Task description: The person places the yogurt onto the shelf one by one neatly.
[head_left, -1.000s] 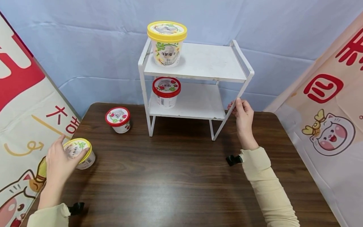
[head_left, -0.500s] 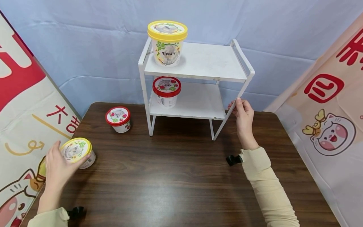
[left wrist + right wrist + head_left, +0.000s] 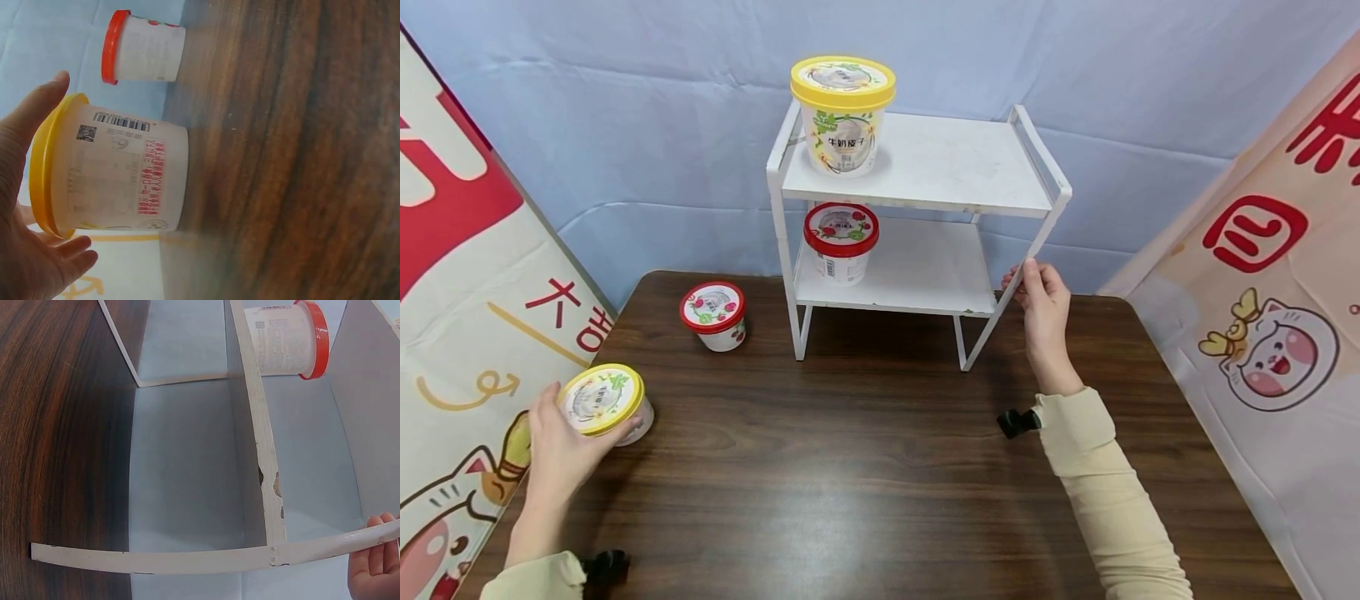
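At the table's left, my left hand (image 3: 561,442) holds a white paper ice cream tub (image 3: 125,169) with a yellow lid, thumb on one side and fingers on the other. The tub's base is at or very near the tabletop. My right hand (image 3: 1045,312) grips the right side post of a white two-tier shelf (image 3: 925,267); its curled fingers (image 3: 378,550) show at the post in the right wrist view. A larger yellow-lidded tub (image 3: 842,125) stands on the upper tier. On the lower tier is a red-lidded tub (image 3: 841,242).
Another red-lidded tub (image 3: 715,317) stands on the brown wooden table (image 3: 820,450), left of the shelf. A pale blue cloth (image 3: 662,125) hangs behind. Printed panels (image 3: 1262,317) flank both sides.
My left hand has come down around the yellow lid, and the lid has shifted slightly left. My right hand stays on the shelf post.
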{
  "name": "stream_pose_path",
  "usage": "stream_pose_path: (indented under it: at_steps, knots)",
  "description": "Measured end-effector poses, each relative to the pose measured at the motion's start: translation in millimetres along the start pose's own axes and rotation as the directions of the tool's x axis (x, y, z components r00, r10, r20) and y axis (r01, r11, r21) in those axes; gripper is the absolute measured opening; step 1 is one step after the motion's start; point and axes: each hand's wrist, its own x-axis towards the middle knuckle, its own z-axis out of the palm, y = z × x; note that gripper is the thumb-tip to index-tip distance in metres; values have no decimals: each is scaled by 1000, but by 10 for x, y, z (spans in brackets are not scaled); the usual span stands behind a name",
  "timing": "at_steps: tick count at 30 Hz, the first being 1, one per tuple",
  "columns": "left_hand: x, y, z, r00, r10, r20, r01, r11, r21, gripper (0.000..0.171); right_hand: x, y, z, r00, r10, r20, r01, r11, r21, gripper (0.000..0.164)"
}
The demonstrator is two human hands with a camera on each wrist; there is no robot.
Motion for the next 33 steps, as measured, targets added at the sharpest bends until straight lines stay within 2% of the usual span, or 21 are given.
stream_pose_path:
  at_steps: [10,20,33]
  knots:
    - [20,-54,40,1000,-4,14,4,1000,13,108,11,18,-8,1000,8,2,-8,1000,-8,21]
    - [45,-80,39,997,-50,61,51,999,-1,107,74,161,-88,1000,2,-12,-2,1000,19,21]
    - [59,-102,39,992,-107,63,110,993,-43,110,69,170,-89,1000,-5,-11,5,1000,14,21]
